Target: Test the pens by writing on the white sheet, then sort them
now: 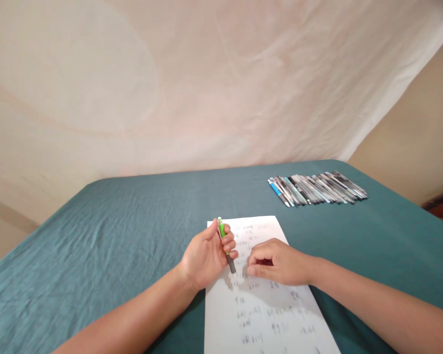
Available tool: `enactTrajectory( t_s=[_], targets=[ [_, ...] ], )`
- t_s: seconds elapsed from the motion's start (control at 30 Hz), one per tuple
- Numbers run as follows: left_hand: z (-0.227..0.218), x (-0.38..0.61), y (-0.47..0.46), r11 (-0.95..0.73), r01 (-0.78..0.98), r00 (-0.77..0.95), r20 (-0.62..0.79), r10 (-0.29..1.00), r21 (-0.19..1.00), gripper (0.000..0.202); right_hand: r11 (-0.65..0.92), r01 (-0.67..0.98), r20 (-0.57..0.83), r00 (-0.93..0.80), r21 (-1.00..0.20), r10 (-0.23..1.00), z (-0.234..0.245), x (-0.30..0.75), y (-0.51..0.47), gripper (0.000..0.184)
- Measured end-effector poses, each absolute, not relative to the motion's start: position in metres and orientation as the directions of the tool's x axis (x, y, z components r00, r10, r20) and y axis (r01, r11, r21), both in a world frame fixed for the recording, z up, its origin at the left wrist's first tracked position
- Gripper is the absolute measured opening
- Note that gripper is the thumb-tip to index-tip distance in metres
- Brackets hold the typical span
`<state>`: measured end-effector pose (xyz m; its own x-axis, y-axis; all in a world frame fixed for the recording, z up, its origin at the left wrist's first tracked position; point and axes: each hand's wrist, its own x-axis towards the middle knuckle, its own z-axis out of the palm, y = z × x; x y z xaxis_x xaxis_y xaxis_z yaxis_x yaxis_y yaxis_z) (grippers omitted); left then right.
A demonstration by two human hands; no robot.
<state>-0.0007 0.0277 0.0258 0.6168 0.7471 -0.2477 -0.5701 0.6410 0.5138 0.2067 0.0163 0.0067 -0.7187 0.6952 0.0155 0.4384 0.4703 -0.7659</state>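
Note:
A green pen (222, 229) with a dark grey lower end lies across the fingers of my left hand (208, 255). The palm is turned up, and the thumb and curled fingers close on the pen, its grey end slanting down over the paper. To the right, my right hand (276, 261) is bent over the sheet, apart from the pen. Its thumb and fingertips come close together, and I see nothing between them. Beneath both hands is a white sheet of paper (221, 324) with handwritten dark marks, partly covered by the hands and their shadows.
Several pens (317, 189), mostly grey, black and clear with a blue one at the left end, lie side by side at the back right. A wrinkled teal cloth (114, 236) covers the table. Pale fabric (207, 88) hangs behind the table.

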Motion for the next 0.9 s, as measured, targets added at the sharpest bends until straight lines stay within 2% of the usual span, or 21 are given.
enactTrajectory(
  t_s=[0.13, 0.33, 0.9],
  targets=[
    [0.0293, -0.0052, 0.0295, 0.698, -0.572, 0.680, -0.226, 0.697, 0.431, 0.043, 0.459, 0.448, 0.006, -0.711, -0.767, 0.704, 0.0019, 0.2065, 0.0180, 0.029],
    [0.0279, -0.0034, 0.0259, 0.724, -0.588, 0.698, -0.226, 0.679, 0.361, 0.044, 0.419, 0.467, -0.025, -0.690, -0.779, 0.723, -0.0025, 0.2072, 0.0189, 0.030],
    [0.0281, -0.0033, 0.0267, 0.757, -0.550, 0.736, -0.225, 0.639, 0.352, 0.042, 0.416, 0.482, -0.026, -0.676, -0.771, 0.736, -0.0002, 0.2069, 0.0183, 0.026]
  ],
)
